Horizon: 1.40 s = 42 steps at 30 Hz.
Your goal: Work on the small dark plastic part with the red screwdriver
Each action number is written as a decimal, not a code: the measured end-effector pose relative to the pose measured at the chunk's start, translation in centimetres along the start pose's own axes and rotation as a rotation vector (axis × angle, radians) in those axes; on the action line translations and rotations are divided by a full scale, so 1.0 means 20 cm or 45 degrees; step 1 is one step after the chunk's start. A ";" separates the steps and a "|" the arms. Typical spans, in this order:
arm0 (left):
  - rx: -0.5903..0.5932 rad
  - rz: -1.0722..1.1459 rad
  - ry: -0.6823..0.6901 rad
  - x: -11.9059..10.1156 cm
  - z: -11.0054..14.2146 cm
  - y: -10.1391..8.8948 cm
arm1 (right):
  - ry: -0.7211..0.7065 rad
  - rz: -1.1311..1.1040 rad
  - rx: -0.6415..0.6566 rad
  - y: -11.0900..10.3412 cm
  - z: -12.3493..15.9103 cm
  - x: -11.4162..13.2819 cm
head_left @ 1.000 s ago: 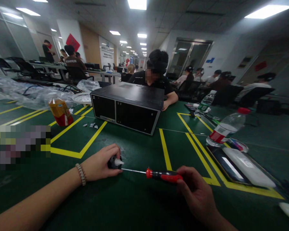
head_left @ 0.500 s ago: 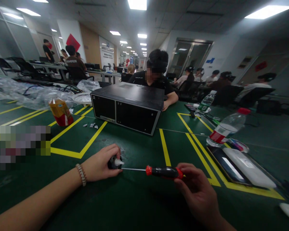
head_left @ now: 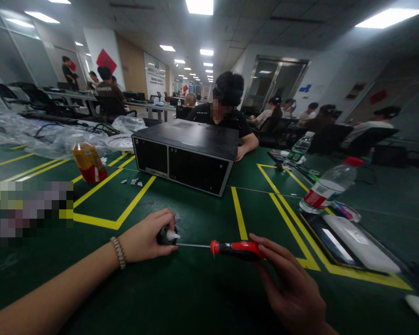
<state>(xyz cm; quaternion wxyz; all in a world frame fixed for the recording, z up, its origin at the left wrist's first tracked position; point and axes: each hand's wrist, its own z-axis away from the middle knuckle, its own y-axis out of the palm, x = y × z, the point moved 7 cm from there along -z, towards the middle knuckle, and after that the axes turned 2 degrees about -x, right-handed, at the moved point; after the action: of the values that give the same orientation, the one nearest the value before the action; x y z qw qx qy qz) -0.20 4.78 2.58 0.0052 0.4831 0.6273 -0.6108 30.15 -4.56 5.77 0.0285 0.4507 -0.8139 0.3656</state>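
Note:
My left hand (head_left: 152, 237), with a beaded bracelet at the wrist, is closed around a small black part (head_left: 163, 236) with a white nozzle-like piece sticking out to the right. Much of that part is hidden by the fingers. My right hand (head_left: 291, 279) grips the end of a red and black screwdriver (head_left: 235, 249) between thumb and fingers. The screwdriver lies almost level, and its thin shaft reaches left to the black part. Where exactly the tip meets the part is hard to make out. Both hands are just above the green table (head_left: 202, 298).
A black computer case (head_left: 195, 144) lies on its side beyond my hands, with a person (head_left: 226, 102) behind it. To the left stands a drink bottle (head_left: 88, 160) near white scraps (head_left: 134, 182). Rightward are a red-capped water bottle (head_left: 330, 186) and a phone (head_left: 331, 239).
The screwdriver handle has turned about its long axis, showing a different side. My right fingers have shifted and straightened around its end. My left hand and the black part hold their place.

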 end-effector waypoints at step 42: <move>0.021 -0.004 -0.035 0.01 0.00 0.00 | 0.519 -0.110 0.053 0.02 0.00 -0.15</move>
<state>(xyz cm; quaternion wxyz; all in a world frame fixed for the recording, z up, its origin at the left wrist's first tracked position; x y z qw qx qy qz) -0.27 4.86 2.43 0.0090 0.4736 0.6229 -0.6225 31.60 -2.27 4.38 0.1989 0.4022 -0.7634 0.4646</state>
